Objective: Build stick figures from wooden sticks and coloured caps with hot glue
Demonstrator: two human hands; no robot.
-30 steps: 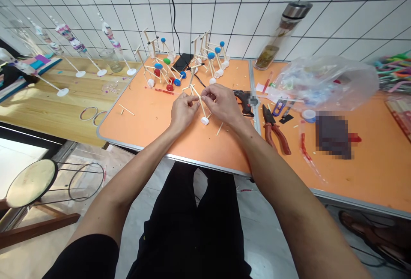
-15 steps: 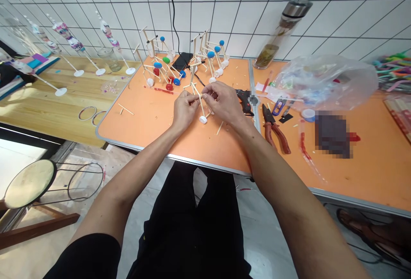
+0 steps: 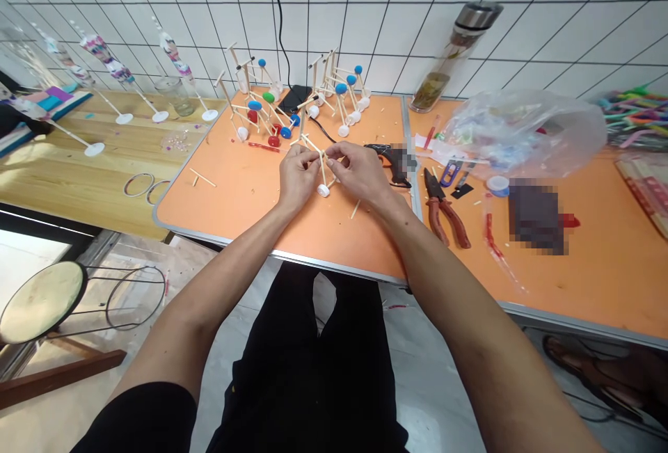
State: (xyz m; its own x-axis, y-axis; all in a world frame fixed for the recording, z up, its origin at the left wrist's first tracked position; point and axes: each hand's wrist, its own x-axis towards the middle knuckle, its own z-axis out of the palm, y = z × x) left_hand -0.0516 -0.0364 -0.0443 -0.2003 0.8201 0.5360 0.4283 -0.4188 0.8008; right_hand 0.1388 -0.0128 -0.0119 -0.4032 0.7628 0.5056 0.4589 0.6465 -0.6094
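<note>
Between my two hands stands a small stick model bike [image 3: 322, 173], built of pale wooden sticks with a white round wheel [image 3: 323, 191] at its lower end. My left hand [image 3: 298, 176] pinches its frame from the left with thumb and forefinger. From the right, the fingertips of my right hand [image 3: 355, 170] close on the same sticks near the middle. Fingers hide part of the frame and whatever small piece may be in the pinch. Behind my hands are several similar models with blue wheels [image 3: 341, 89], red wheels [image 3: 274, 140] and white ones.
A black glue gun [image 3: 394, 159] lies beside my right hand. Farther right are red-handled pliers [image 3: 443, 209], a purple cutter [image 3: 450, 173], a plastic bag [image 3: 532, 133] and a glass flask [image 3: 443, 63]. Loose sticks [image 3: 202, 177] lie left. A phone [image 3: 296, 99] is at the back.
The model has shifted a little to the left and away from me, its wheel with it. My right hand has followed slightly left; both hands keep their pinch. The view has drifted slightly.
</note>
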